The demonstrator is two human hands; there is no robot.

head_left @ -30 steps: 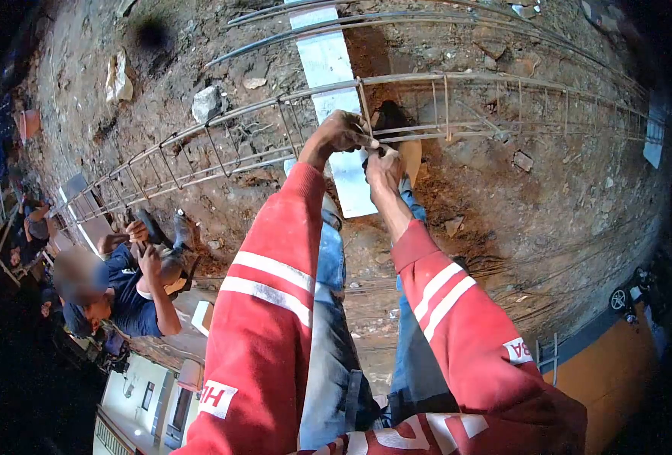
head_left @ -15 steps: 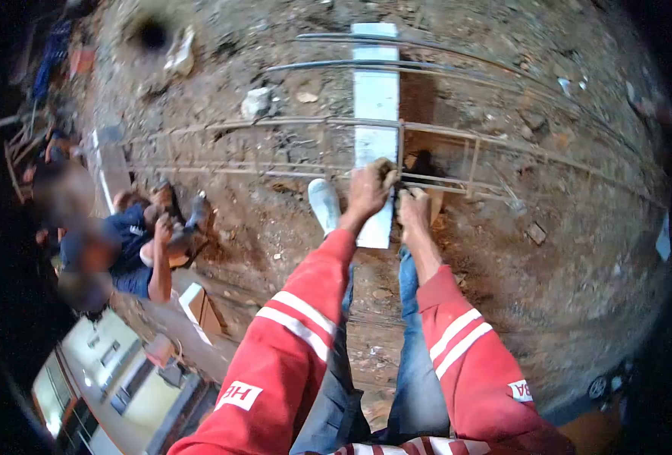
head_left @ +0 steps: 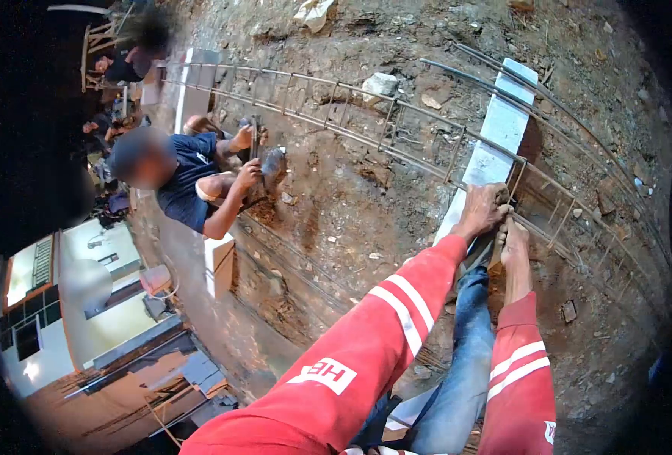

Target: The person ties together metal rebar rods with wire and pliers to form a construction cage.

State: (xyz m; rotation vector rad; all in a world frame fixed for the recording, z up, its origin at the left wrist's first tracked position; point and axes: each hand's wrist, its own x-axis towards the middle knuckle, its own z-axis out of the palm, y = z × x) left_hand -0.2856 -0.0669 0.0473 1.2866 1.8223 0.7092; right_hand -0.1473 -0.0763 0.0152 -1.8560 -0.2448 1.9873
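My left hand (head_left: pixel 483 211) is closed at a stirrup on the near bar of a long rebar cage (head_left: pixel 465 131). Right beside it, my right hand (head_left: pixel 514 240) is pinched against the same bar, with its fingertips almost touching the left. Whether a thin wire or tool lies between those fingers is hidden. Under the cage runs a long white block (head_left: pixel 505 123), which props it above the dirt. Two loose rebar rods (head_left: pixel 481 86) lie across the far end of this block.
A person in a dark shirt (head_left: pixel 188 178) crouches at the left, holding a dark object (head_left: pixel 255 142). A pale rock (head_left: pixel 380 86) sits beyond the cage. Another white block (head_left: pixel 219 265) stands near the person. Rough, stony soil surrounds the cage.
My view has swung to the left, so the cage and my hands appear further right and tilted. The crouching person shows more fully. Both hands stay at the same stirrup.
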